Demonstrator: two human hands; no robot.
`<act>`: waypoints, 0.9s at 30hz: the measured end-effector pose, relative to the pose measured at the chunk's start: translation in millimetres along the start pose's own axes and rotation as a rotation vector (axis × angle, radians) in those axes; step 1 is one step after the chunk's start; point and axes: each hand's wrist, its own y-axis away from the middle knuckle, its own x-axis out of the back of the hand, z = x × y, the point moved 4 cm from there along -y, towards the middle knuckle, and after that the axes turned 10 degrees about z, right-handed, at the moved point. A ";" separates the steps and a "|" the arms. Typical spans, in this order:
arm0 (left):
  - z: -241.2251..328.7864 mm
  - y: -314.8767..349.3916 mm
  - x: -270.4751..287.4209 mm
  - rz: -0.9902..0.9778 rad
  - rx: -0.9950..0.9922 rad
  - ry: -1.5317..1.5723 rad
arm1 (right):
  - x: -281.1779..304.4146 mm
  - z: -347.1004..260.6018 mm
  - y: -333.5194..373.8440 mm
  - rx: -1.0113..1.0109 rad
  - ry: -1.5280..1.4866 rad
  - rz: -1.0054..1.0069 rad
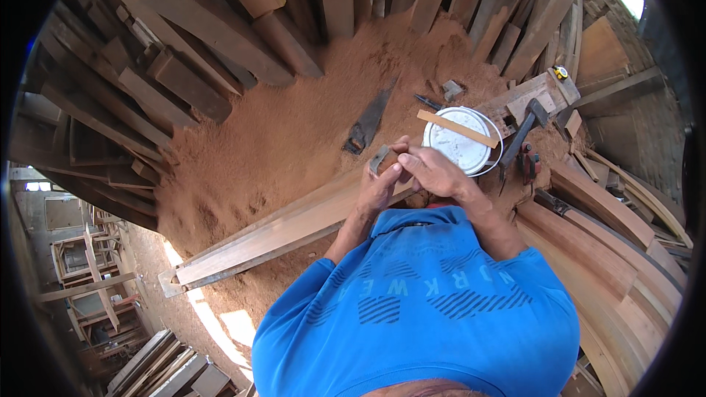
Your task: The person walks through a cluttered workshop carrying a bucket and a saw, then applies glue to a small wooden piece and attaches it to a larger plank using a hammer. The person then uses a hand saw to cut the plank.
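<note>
Both my hands meet in front of my chest, above the near end of a long pale plank (272, 239). My left hand (376, 190) is closed around a small block-like piece (379, 159) with a flat grey face; its exact kind I cannot make out. My right hand (435, 170) has its fingers bent and pressed against the same piece, partly hiding it. Just right of my hands stands a white bucket (452, 145) with a wire handle and a flat strip of wood (460, 129) across its top. Beyond my hands, a handsaw (370, 119) lies on the sawdust.
Reddish sawdust (257, 132) covers the ground. Leaning timbers (213, 26) ring the far side. To the right are a hammer-like tool (523, 132), a red-handled tool (528, 163), a yellow tape measure (561, 73) and stacked boards (581, 246). Wooden frames (92, 272) stand at the far left.
</note>
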 end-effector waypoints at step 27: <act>-52.0 -40.4 -7.9 -0.177 0.058 -0.516 | 101.0 113.1 -31.9 0.093 1.149 0.608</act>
